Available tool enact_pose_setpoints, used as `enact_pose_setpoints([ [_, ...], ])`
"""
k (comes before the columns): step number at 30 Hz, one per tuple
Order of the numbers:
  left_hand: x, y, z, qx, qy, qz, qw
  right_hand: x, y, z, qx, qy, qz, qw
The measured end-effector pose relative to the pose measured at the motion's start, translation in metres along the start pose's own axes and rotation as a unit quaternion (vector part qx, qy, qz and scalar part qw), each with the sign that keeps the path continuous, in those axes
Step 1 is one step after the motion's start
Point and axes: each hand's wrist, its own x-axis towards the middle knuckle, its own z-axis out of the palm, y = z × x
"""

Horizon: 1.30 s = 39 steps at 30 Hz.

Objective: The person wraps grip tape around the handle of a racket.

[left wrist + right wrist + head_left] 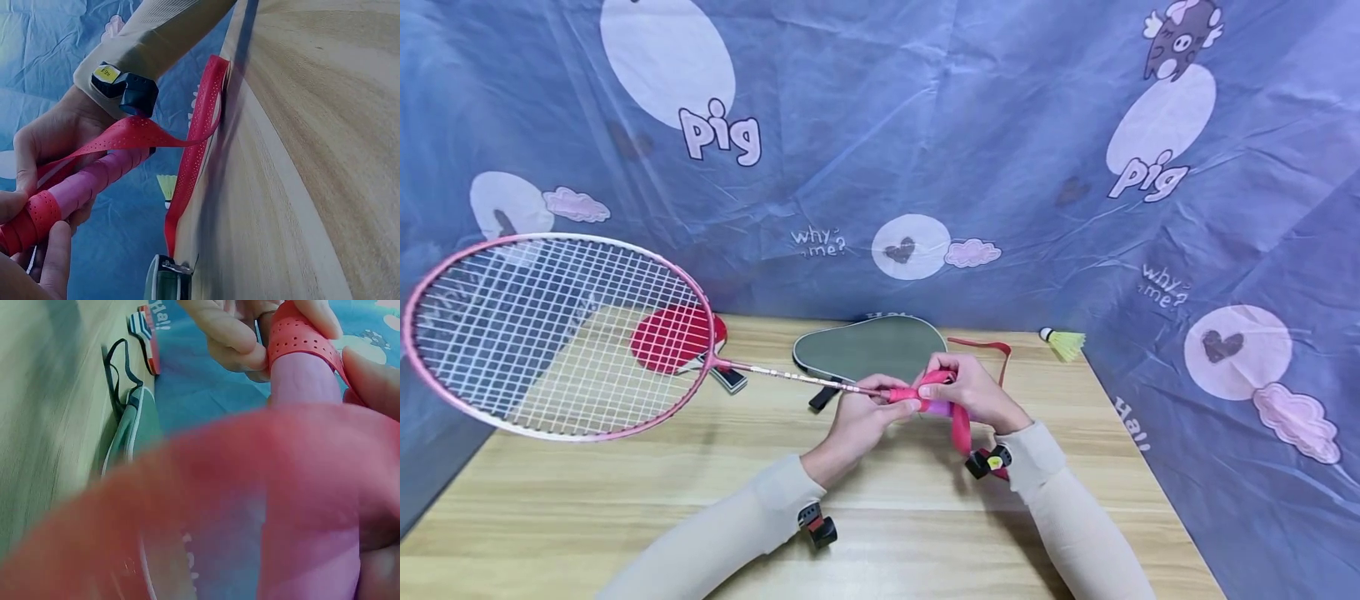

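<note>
A pink and white badminton racket (775, 373) is held above the table with its head to the left. My left hand (859, 421) holds the upper end of its handle, fingers and thumb around the wrapped part. Red perforated grip tape (140, 131) covers that end in overlapping turns. Below the turns the handle (103, 176) shows a pink-purple surface. My right hand (973, 393) pinches the tape close to the last turn, beside the handle. The tape's loose length loops down to the tabletop. In the right wrist view, blurred tape crosses in front of the handle (306, 381).
A green racket case (872, 346) lies at the back of the wooden table (880, 550). A red table tennis bat (662, 337) is behind the racket's strings. At the back right lies a yellow shuttlecock (1064, 343). Printed blue cloth (850, 183) hangs around the table.
</note>
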Motion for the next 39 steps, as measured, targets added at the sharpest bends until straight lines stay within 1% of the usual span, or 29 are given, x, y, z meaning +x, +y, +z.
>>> enact_pose_setpoints([
  [4, 0.0005, 0.0008, -0.0004, 0.007, -0.005, 0.006, 0.9999, 0.0, 0.0001, -0.0011, 0.009, 0.002, 0.001, 1.0],
  [11, 0.0002, 0.0028, -0.0004, 0.013, -0.008, -0.001, 0.9999, -0.0006, -0.0004, -0.0012, 0.033, -0.001, 0.008, 0.9994],
  [18, -0.0004, 0.0033, -0.0008, 0.025, -0.016, 0.001, 0.9996, -0.0008, 0.0001, -0.0025, 0.036, -0.002, 0.012, 0.9993],
  [26, -0.0016, 0.0033, -0.0026, 0.022, -0.029, -0.003, 0.9993, -0.0001, 0.0019, -0.0051, 0.041, -0.004, 0.01, 0.9991],
  [34, -0.0023, 0.0015, -0.002, 0.013, -0.028, 0.013, 0.9994, 0.001, 0.0031, -0.0054, 0.035, -0.002, 0.014, 0.9993],
  [39, -0.0042, 0.0009, -0.0028, 0.027, -0.038, 0.03, 0.9985, 0.0029, 0.0056, -0.0053, 0.018, -0.005, 0.039, 0.9991],
])
